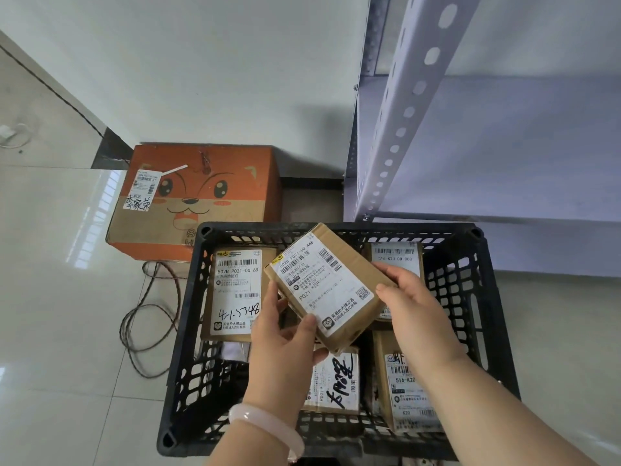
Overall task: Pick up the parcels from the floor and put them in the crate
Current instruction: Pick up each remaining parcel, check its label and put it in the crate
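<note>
A small brown cardboard parcel with a white shipping label is held tilted above the middle of the black plastic crate. My left hand grips its near left corner and my right hand holds its right side. Several labelled parcels lie inside the crate: one at the far left, one at the far right, one at the near middle and one at the near right, partly hidden by my arms.
A large orange carton with a cartoon face stands on the tiled floor behind the crate's left corner. A dark cable loops on the floor to the left. A grey metal shelf rack rises at the right, against the white wall.
</note>
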Demonstrator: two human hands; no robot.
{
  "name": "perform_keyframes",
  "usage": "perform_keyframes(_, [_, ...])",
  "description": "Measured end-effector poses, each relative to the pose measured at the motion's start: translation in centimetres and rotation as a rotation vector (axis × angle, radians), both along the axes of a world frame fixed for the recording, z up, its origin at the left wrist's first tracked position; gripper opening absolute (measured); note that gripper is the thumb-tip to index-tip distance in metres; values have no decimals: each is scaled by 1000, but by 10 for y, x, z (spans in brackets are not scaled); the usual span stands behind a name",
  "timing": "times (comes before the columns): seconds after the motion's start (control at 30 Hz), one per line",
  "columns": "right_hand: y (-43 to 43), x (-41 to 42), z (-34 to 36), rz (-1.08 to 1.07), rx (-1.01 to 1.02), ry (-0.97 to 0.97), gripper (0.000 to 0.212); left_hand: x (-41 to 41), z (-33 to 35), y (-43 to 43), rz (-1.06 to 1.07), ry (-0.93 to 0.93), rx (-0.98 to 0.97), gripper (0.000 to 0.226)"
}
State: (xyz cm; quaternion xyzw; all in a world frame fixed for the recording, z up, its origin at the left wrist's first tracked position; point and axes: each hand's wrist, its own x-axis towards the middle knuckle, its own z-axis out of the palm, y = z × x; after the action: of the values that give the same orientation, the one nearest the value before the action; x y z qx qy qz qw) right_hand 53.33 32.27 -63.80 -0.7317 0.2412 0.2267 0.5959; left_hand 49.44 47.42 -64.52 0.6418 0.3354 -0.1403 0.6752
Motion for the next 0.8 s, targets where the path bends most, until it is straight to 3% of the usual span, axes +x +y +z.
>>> perform_keyframes(0.17, [-1, -20, -6, -8, 1, 14, 30, -12, -5, 1, -72, -16, 148, 66])
perform_keyframes(0.43, [8, -41, -19, 46, 14, 41, 32, 3, -2, 5, -99, -14, 206, 53])
perform_keyframes(0.63, [7, -31, -33, 59, -40, 57, 43, 18, -13, 4, -152, 58, 200, 58])
perform_keyframes(0.8, [6, -19, -30, 189, -62, 73, 62, 19, -19, 7, -151, 85, 198, 59])
